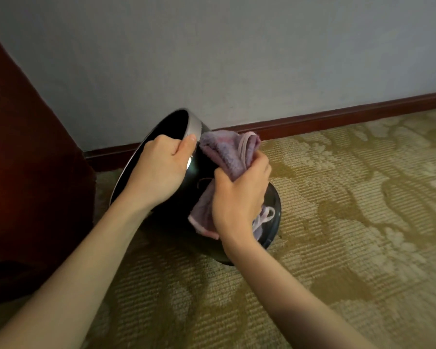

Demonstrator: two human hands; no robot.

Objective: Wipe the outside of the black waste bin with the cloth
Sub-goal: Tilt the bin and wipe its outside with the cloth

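Head view, L to R: dark reddish-brown furniture (23, 159) filled the left side, standing on the carpet (337, 222). Just right of it, near the carpet's far edge where the skirting board (337, 117) runs, sat the black waste bin (166, 220). It was tipped over, not upright: base low at the right and seemingly down on the carpet, mouth raised and pointing up-left toward the furniture. So its long axis ran diagonally, lower-right to upper-left. L hand (159, 167) was clamped on the silver rim (194, 124), thumb outside; the other fingers went over the lip, inside part hidden. Prob. that grip held the tilt and stopped the bin rolling, w/ the side wall turned up toward the person for easy reach. R hand (239, 195) was fisted round the bunched purple cloth (224, 152), pressing it onto the bin's outer wall between rim and base. One end of the cloth poked up beside the rim and L thumb, the other hung below the fist w/ a pale loop trailing. Wiping looked mid-way; the underside facing the carpet was out of sight.
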